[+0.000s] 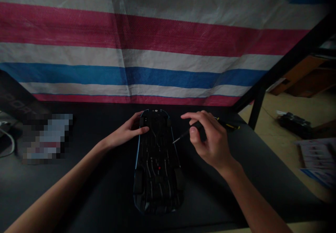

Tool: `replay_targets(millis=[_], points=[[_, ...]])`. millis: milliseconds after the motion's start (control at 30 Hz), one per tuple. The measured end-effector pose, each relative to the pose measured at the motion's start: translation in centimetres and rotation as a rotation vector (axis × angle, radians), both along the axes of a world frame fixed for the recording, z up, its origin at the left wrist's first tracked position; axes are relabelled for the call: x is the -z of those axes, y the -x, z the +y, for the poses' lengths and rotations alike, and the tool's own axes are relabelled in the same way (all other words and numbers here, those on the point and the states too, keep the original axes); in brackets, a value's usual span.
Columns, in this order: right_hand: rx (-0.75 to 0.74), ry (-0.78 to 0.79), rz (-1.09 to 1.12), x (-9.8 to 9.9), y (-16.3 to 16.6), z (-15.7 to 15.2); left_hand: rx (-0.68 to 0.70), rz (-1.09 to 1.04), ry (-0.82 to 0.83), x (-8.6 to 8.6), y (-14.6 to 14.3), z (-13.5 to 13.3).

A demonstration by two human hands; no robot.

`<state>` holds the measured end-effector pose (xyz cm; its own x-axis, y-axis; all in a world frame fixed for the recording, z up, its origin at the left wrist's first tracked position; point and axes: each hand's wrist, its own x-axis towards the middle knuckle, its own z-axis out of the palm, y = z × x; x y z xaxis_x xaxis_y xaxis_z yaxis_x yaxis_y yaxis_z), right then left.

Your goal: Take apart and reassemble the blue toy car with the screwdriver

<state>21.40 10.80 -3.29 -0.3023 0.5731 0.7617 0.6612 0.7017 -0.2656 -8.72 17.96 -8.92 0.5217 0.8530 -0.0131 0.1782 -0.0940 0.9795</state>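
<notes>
A black toy car (157, 163) with blue edge trim lies upside down on the dark table (78, 191), underside and wheels facing up. My left hand (126, 133) rests on its far left side, fingers curled around the edge by the front wheel. My right hand (207, 138) pinches a black screwdriver (207, 125) with a yellow-marked handle. The screwdriver's metal tip points down-left at the car's right edge near the far end.
A striped red, white and blue tarp (157, 50) hangs behind the table. A blurred-out object (46, 138) and a white cable (7, 142) lie at the left. A black table leg (256, 110), papers (315, 159) and a dark item (294, 122) are on the floor at right.
</notes>
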Motion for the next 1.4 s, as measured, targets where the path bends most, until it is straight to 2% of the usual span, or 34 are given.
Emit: replay_targets(millis=[100, 333, 533, 700, 900, 1133, 1267, 1400], points=[[0.034, 0.011, 0.023, -0.13, 0.08, -0.01, 0.002, 0.004, -0.017, 0.14, 0.1, 0.1], [-0.067, -0.027, -0.004, -0.01, 0.21, 0.13, -0.008, 0.003, 0.004, 0.55, 0.36, 0.36], [-0.003, 0.018, 0.019, -0.06, -0.23, 0.2, -0.004, -0.004, 0.009, 0.36, 0.28, 0.24], [-0.103, 0.06, 0.024, -0.07, -0.08, 0.01, -0.01, 0.01, -0.005, 0.08, 0.2, 0.15], [-0.041, -0.014, -0.001, -0.3, 0.15, -0.06, -0.015, 0.023, -0.009, -0.2, 0.03, -0.02], [-0.08, 0.021, 0.012, 0.48, 0.24, 0.05, -0.001, 0.036, -0.026, -0.09, 0.11, 0.02], [-0.037, -0.031, -0.013, 0.4, 0.33, -0.02, -0.01, 0.029, -0.026, -0.04, 0.0, 0.09], [-0.094, -0.062, -0.03, 0.23, 0.57, -0.02, -0.008, 0.025, -0.023, -0.07, -0.04, 0.08]])
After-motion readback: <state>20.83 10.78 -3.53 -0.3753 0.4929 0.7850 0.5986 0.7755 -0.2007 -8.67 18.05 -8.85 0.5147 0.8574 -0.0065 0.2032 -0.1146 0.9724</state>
